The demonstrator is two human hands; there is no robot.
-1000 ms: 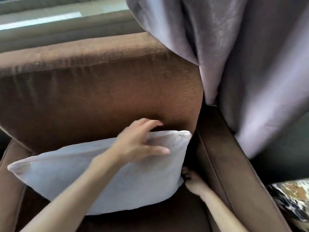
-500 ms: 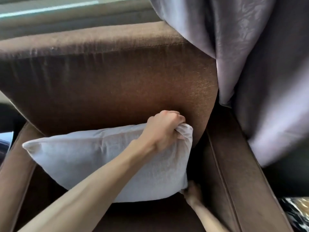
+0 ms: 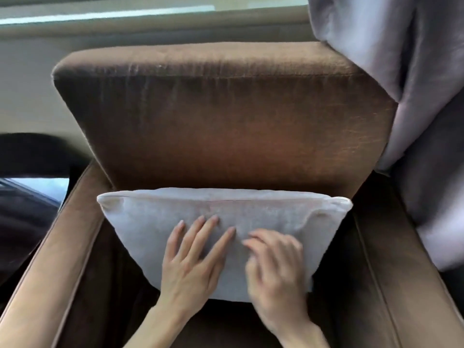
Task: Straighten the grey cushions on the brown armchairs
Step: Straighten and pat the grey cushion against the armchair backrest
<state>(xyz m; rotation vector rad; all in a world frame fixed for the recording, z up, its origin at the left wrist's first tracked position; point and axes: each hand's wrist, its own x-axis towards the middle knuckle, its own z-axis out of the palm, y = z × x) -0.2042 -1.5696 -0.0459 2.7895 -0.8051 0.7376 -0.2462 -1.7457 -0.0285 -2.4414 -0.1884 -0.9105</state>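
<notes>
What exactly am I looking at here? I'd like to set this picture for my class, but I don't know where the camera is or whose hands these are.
There is no machine. The camera sits on a person's head, looking forward and down, so the bare hands are their own. A brown armchair fills the view. A grey cushion stands on its seat, leaning against the backrest. The left hand lies flat and open on the cushion; the right hand, blurred, rests beside it with fingers bent. Neither grips anything. A grey curtain hangs at the right.

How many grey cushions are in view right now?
1. The grey cushion stands centred against the backrest of the brown armchair, with the left hand and right hand flat on its front. Others may lie out of frame.
</notes>
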